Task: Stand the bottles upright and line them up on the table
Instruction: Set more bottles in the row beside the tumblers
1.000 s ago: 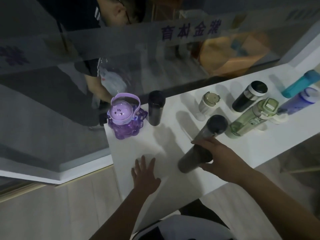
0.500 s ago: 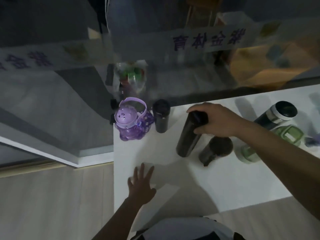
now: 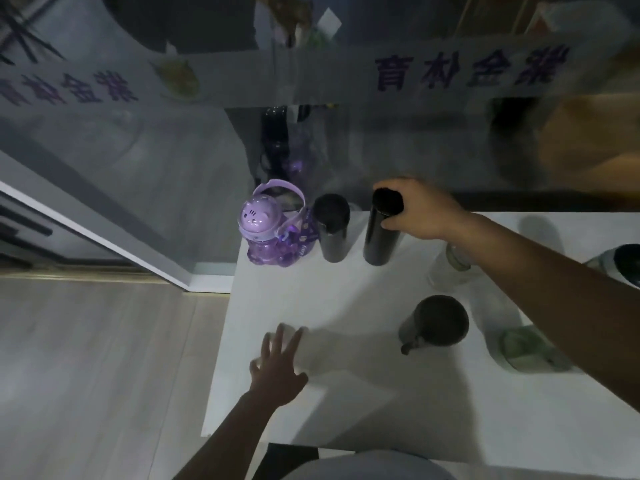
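My right hand [image 3: 420, 211] grips the top of a tall black flask [image 3: 379, 240], which stands upright on the white table [image 3: 346, 393] near its far edge. Left of it stand a shorter black tumbler [image 3: 331, 228] and a purple cat-lid bottle [image 3: 272, 230], the three forming a row. My left hand [image 3: 278, 367] rests flat on the table near the front left, fingers spread, holding nothing. A dark grey bottle [image 3: 434, 322] stands upright mid-table. A pale bottle [image 3: 450, 268] and a green bottle [image 3: 526, 348] are partly hidden under my right arm.
A glass wall with printed characters [image 3: 467, 69] rises just behind the table's far edge. A black-and-white bottle [image 3: 620, 263] shows at the right border. The table's left edge drops to a wooden floor [image 3: 97, 358].
My right hand lifted the tall black flask from lying on the table, carried it to the far edge and stood it upright beside the black tumbler. My left hand stayed flat on the table.
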{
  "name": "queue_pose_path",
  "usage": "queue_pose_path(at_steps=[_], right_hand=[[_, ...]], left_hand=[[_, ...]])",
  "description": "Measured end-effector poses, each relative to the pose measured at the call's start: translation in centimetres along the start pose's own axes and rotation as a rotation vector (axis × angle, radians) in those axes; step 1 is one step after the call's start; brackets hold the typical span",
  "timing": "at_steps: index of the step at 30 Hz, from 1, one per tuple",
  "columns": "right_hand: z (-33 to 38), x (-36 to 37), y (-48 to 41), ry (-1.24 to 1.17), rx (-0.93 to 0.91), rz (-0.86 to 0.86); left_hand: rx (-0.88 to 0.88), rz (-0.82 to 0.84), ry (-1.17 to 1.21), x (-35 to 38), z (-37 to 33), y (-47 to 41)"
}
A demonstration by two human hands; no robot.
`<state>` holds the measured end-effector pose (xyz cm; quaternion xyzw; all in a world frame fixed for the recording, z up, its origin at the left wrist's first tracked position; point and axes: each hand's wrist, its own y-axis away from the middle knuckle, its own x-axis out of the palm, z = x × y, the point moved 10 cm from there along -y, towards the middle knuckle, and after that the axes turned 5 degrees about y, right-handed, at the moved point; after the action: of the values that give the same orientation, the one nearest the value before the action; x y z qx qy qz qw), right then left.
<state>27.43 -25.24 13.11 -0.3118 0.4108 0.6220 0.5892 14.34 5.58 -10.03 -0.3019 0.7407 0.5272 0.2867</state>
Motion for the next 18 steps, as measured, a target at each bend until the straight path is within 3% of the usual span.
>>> queue_pose_path(at_steps=[10,15,18], right_hand=[[-1.0,0.5,-0.4,-0.054,0.002,0.049],[-4.9,-2.1,2.7,-0.18,0.137,-0.042],[-7.8,-2.1,5.8,-0.108,0.202,-0.01]], left_hand=[[-0.097,0.005,0.194,2.0,-0.5,2.4],[-0.098,-0.012,0.232,2.9,-1.5,3.3],[-0.11,-0.02,0.19,3.0,-2.4,3.5]])
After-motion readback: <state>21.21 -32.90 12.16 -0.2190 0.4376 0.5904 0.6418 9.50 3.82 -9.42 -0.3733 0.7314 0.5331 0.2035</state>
